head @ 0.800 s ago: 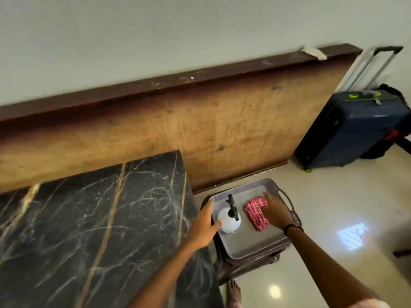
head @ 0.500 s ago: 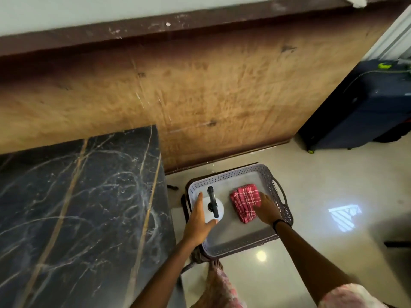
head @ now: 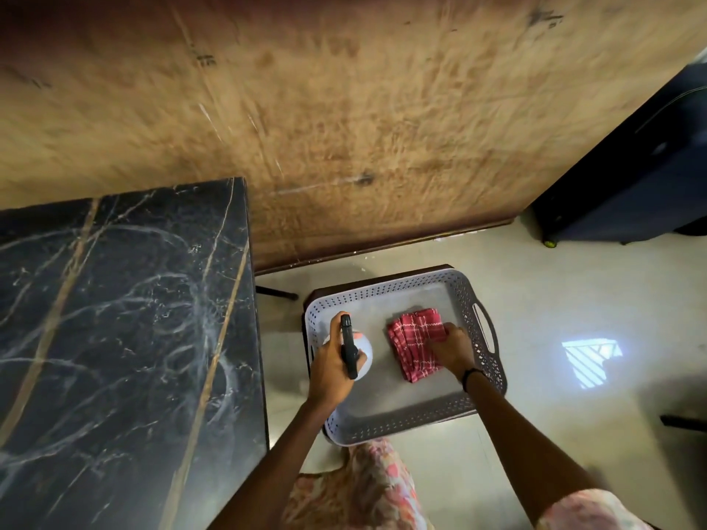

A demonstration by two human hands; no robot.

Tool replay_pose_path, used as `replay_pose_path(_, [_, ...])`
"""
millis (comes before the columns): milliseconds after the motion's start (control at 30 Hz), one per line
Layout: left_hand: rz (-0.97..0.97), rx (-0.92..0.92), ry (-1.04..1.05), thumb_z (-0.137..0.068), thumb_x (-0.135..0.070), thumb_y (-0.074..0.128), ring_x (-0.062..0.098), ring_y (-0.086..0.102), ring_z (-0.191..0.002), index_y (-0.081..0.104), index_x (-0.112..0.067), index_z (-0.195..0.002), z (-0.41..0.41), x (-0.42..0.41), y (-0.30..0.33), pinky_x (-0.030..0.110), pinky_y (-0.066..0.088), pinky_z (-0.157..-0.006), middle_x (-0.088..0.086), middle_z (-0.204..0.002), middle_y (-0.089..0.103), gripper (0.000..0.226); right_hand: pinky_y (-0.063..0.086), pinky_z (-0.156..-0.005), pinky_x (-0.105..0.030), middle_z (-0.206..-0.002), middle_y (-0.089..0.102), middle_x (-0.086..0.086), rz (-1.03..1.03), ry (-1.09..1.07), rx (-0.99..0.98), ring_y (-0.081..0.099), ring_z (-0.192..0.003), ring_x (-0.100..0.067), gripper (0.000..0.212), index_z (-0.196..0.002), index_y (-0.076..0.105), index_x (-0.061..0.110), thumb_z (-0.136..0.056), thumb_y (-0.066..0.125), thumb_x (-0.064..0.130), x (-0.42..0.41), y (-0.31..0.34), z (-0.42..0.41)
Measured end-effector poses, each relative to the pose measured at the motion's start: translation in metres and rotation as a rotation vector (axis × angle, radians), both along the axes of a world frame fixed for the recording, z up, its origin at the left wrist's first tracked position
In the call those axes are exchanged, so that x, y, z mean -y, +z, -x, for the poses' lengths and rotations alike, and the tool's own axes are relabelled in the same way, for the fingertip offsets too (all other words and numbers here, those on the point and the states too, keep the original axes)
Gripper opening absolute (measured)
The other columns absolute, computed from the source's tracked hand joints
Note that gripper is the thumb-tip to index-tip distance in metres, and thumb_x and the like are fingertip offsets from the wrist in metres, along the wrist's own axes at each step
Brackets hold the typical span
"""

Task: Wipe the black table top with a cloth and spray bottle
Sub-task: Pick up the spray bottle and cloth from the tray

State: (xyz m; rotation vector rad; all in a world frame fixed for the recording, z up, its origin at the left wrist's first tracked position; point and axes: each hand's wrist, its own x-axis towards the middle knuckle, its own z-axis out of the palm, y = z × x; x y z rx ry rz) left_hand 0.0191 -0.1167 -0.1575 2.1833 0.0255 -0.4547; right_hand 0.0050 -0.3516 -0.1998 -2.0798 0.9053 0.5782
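Note:
The black marble table top (head: 114, 338) with gold and white veins fills the left. Right of it, a grey perforated tray (head: 470, 300) rests on a low dark stool. Inside the tray stands a white spray bottle (head: 363, 348) with a black nozzle, and my left hand (head: 331, 367) is wrapped around it. A folded red checked cloth (head: 413, 338) lies in the tray's right half. My right hand (head: 453, 350) presses on the cloth's right edge, fingers curled onto it.
A large worn wooden board (head: 344, 128) leans against the wall behind the table and tray. A dark blue suitcase (head: 631, 177) stands at the right on the pale tiled floor (head: 554, 300). My patterned clothing (head: 363, 487) shows at the bottom.
The view has tilted down and come closer. My left hand has closed around the spray bottle. My right hand has settled onto the cloth and curled its fingers over it.

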Motion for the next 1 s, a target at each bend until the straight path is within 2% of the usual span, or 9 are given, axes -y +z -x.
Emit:
replay_pose_path(133, [0.002,0.067,-0.034,-0.080,-0.020,0.066,0.022,0.064,-0.079,0.034,-0.023,-0.141,0.002,0.000,0.016,0.021,0.043,-0.064,-0.005,-0.087,0.060,0.068,0.056,-0.080,-0.037,-0.110,0.063,-0.017,-0.045,0.055,0.119,0.065,-0.094,-0.030,0.030,-0.112,0.060,0.002,-0.086,0.068,0.013,-0.008,0.029,0.004])
replay_pose_path(233, [0.053,0.097,-0.030,-0.080,-0.024,0.064,0.011,0.057,-0.073,0.033,-0.027,-0.140,0.010,-0.010,0.049,0.025,0.050,-0.070,-0.010,-0.089,0.059,0.067,0.058,-0.081,-0.043,-0.107,0.066,-0.012,-0.066,0.111,0.185,0.066,-0.090,-0.025,0.027,-0.113,0.058,0.006,-0.088,0.066,0.013,-0.023,0.065,0.008])
replay_pose_path(300, [0.181,0.123,-0.021,-0.077,-0.025,0.061,0.010,0.060,-0.069,0.038,-0.033,-0.132,0.019,-0.023,0.081,0.027,0.053,-0.072,-0.003,-0.084,0.068,0.060,0.060,-0.069,-0.036,-0.100,0.067,-0.005,-0.040,0.141,0.246,0.068,-0.082,-0.021,0.025,-0.111,0.057,0.010,-0.089,0.066,0.016,-0.039,0.095,0.013])
replay_pose_path(400, [0.400,0.178,0.050,-0.077,-0.016,0.059,0.004,0.065,-0.080,0.046,-0.038,-0.119,0.039,-0.055,0.137,0.013,0.047,-0.076,-0.008,-0.089,0.071,0.049,0.055,-0.065,-0.023,-0.097,0.066,0.001,-0.050,0.159,0.377,0.068,-0.081,-0.015,0.026,-0.112,0.057,0.011,-0.089,0.066,0.020,-0.077,0.149,0.022])
replay_pose_path(567, [0.438,0.269,0.110,-0.074,-0.008,0.060,0.009,0.064,-0.104,0.063,-0.018,-0.098,0.072,-0.155,0.198,0.026,0.048,-0.093,-0.008,-0.105,0.070,0.026,0.058,-0.069,-0.020,-0.098,0.068,0.011,-0.259,0.259,0.482,0.070,-0.083,-0.005,0.023,-0.110,0.057,0.022,-0.089,0.066,0.019,-0.173,0.217,0.043])
replay_pose_path(633, [0.463,0.232,0.186,-0.067,-0.011,0.062,0.015,0.067,-0.097,0.065,-0.019,-0.094,0.090,-0.205,0.208,0.035,0.051,-0.090,0.002,-0.101,0.072,0.028,0.054,-0.067,-0.014,-0.096,0.068,0.012,-0.360,0.315,0.480,0.068,-0.084,0.001,0.023,-0.108,0.057,0.025,-0.088,0.066,0.018,-0.223,0.229,0.053])
replay_pose_path(733, [0.488,0.192,0.284,-0.064,-0.021,0.057,0.025,0.065,-0.082,0.067,-0.021,-0.094,0.128,-0.285,0.215,0.033,0.052,-0.078,0.001,-0.096,0.072,0.032,0.055,-0.073,-0.016,-0.098,0.070,0.009,-0.460,0.410,0.430,0.069,-0.087,-0.001,0.023,-0.107,0.060,0.025,-0.087,0.068,0.015,-0.313,0.234,0.070])
replay_pose_path(867, [0.480,0.118,0.426,-0.063,-0.015,0.058,0.012,0.050,-0.053,0.065,-0.008,-0.110,0.179,-0.395,0.209,0.023,0.043,-0.058,0.003,-0.063,0.062,0.048,0.055,-0.077,-0.024,-0.094,0.072,0.003,-0.482,0.515,0.371,0.069,-0.084,-0.010,0.019,-0.105,0.065,0.016,-0.087,0.070,0.014,-0.429,0.225,0.094])
replay_pose_path(1000, [0.393,0.081,0.465,-0.067,0.000,0.055,0.009,0.054,-0.056,0.066,-0.008,-0.102,0.222,-0.494,0.204,0.023,0.043,-0.058,0.004,-0.081,0.068,0.037,0.052,-0.074,-0.018,-0.095,0.072,0.002,-0.511,0.595,0.311,0.068,-0.085,-0.011,0.017,-0.103,0.065,0.015,-0.086,0.070,0.016,-0.536,0.211,0.121])
